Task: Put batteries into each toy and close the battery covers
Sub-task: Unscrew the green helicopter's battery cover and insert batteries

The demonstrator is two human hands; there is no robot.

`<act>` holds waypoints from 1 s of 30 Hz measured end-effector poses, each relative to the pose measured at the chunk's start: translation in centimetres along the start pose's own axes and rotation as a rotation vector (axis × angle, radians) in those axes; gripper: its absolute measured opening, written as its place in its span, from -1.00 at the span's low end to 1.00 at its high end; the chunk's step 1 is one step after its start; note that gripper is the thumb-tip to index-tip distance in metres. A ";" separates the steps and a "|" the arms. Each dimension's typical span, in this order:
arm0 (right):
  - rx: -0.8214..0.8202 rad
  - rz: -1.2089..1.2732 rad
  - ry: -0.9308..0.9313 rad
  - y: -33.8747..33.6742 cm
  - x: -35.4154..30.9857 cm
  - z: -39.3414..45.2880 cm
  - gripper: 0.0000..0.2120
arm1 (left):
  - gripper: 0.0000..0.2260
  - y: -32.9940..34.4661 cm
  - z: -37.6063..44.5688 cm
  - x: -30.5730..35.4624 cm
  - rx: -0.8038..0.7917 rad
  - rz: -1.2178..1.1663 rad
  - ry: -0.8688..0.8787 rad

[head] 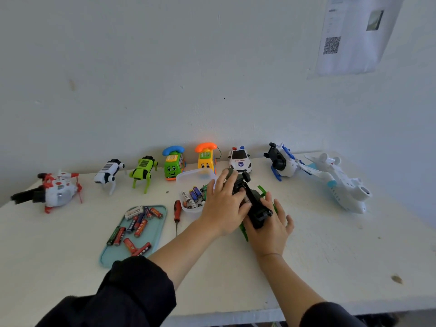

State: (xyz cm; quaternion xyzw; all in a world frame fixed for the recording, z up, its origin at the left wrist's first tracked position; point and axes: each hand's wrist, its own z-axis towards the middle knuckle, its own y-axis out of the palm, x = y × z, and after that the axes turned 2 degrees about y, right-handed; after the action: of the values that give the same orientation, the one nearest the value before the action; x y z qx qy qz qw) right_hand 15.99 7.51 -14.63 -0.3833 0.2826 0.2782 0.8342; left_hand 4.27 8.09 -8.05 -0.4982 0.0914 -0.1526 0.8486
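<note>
Batteries fill teal tray (157, 234) and clear tub (188, 177); both hands' grip holds green-black toy (257, 208).

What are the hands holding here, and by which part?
Both hands grip the black-and-green toy on the table: the left hand on its left side and top, the right hand around its near end. Exact finger contacts are hidden.

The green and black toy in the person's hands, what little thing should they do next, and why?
Probably pick a battery from the clear tub just left of the left hand. Both hands, left and right hand, hold the green and black toy turned underside up. Whether its battery slot is open or filled is hidden, so this is a guess.
</note>
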 end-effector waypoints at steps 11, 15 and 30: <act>0.058 -0.092 -0.157 0.5 0.1 -0.3 -0.49 | -0.63 -2.7 -6.5 -15.6 0.040 0.164 -0.584; 0.073 -0.085 -0.165 0.6 0.2 -0.2 -0.50 | -0.65 -2.1 -9.1 -20.2 -0.428 0.138 -0.814; 0.057 -0.028 -0.119 0.7 0.3 0.1 -0.45 | -0.94 -2.5 -8.0 -20.4 -0.265 0.063 -0.853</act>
State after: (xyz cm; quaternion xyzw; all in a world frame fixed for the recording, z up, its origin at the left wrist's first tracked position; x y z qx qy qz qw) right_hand 15.78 8.02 -15.12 -0.3462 0.2347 0.2806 0.8639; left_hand -17.73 7.54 -9.77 -0.6179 -0.2330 0.1054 0.7435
